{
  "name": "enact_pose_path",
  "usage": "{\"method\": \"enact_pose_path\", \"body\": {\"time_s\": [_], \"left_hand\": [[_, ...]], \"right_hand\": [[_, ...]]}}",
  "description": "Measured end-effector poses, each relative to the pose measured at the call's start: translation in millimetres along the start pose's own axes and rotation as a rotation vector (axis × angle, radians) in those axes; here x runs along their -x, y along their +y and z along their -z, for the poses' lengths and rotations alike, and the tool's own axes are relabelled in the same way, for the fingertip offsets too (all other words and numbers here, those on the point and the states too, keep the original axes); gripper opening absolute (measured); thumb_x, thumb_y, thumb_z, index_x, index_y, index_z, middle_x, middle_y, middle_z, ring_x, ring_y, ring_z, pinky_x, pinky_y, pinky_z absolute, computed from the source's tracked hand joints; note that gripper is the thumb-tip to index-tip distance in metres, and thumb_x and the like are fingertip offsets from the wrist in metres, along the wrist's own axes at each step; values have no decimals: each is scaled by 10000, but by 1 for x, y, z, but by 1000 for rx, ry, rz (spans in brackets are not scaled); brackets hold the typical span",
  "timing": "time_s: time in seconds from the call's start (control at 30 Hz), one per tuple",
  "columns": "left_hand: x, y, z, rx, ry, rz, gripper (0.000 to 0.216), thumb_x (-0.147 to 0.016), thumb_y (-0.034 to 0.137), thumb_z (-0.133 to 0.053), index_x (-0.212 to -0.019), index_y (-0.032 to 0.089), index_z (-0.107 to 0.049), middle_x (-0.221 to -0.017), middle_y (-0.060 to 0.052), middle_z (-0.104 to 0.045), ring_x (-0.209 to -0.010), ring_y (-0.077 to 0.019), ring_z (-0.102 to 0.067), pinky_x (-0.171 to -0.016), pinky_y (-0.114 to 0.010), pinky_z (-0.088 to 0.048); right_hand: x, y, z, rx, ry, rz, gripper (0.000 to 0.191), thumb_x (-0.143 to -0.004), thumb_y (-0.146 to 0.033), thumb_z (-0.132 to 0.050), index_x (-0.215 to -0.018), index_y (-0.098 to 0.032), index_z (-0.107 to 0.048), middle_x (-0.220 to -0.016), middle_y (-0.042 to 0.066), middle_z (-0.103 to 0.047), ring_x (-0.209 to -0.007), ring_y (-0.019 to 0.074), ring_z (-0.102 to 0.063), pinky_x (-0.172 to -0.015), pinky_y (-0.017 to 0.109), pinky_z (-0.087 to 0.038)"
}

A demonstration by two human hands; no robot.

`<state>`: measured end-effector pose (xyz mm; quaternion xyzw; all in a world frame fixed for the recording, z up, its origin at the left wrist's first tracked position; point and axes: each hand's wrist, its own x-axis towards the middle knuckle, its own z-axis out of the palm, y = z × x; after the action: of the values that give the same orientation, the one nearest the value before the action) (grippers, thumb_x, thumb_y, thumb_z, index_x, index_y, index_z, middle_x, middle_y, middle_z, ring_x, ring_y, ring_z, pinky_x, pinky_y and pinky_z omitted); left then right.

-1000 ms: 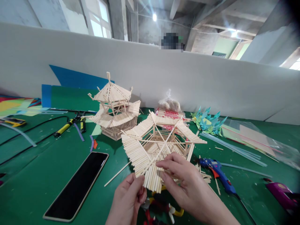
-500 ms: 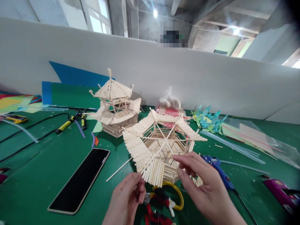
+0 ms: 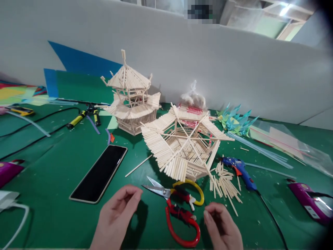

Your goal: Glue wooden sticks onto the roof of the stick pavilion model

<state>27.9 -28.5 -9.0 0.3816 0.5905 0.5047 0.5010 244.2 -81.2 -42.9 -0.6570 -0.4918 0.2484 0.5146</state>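
Note:
My left hand (image 3: 117,217) hovers left of the scissors (image 3: 166,193), thumb and forefinger pressed together; whatever they may hold is too small to make out. On the right of the red and yellow scissor handles, my right hand (image 3: 224,227) is closed with curled fingers, its contents hidden. Behind the scissors stands a six-sided pavilion model (image 3: 177,146) made of thin wooden sticks, its roof slats covering several sides and crossed sticks spanning the open middle. Neither hand touches it. A pile of short cut sticks (image 3: 225,184) lies at its front right.
A taller stick pagoda (image 3: 131,100) stands behind left. A phone (image 3: 100,173) lies on the green table (image 3: 52,180). To the right are a blue glue gun (image 3: 240,172), clear glue sticks (image 3: 260,151) and a purple tool (image 3: 309,201). Wire strippers (image 3: 83,116) lie at left.
Both hands have drawn back from the pavilion's front edge toward me and moved apart. The scissors and the stick pile now show fully. The camera has tilted down.

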Motion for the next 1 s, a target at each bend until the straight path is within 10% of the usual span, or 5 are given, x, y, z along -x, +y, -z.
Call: {"method": "enact_pose_path", "body": {"time_s": [0.3, 0.57, 1.0], "left_hand": [[-4, -38, 23, -1092, -236, -966, 223, -796, 154, -526, -1005, 178, -601, -926, -91, -671, -855, -234, -596, -768, -369, -437], [-36, -32, -27, -1324, -471, -951, 250, -811, 53, -466, -965, 149, -637, -1035, -116, -692, -1008, -279, -560, -872, -471, -324], [-21, -32, -15, -1233, -644, -890, 218, -761, 78, -433, -813, 189, -614, -793, -39, -662, -778, -216, -591, -870, -489, -292]], "right_hand": [[-12, 17, -3, 200, -212, 135, 134, -829, -292, -488, -914, -213, -557, -721, 15, -589, -590, 137, -554, -538, 213, -460], [-22, 19, -2, 471, -358, 206, 248, -842, -225, -442, -1081, -209, -505, -1022, 96, -571, -915, 212, -591, -744, 314, -504], [-18, 19, -2, 307, -320, 268, 242, -800, -164, -460, -1015, -201, -565, -959, 95, -593, -769, 168, -630, -615, 219, -522]]}}
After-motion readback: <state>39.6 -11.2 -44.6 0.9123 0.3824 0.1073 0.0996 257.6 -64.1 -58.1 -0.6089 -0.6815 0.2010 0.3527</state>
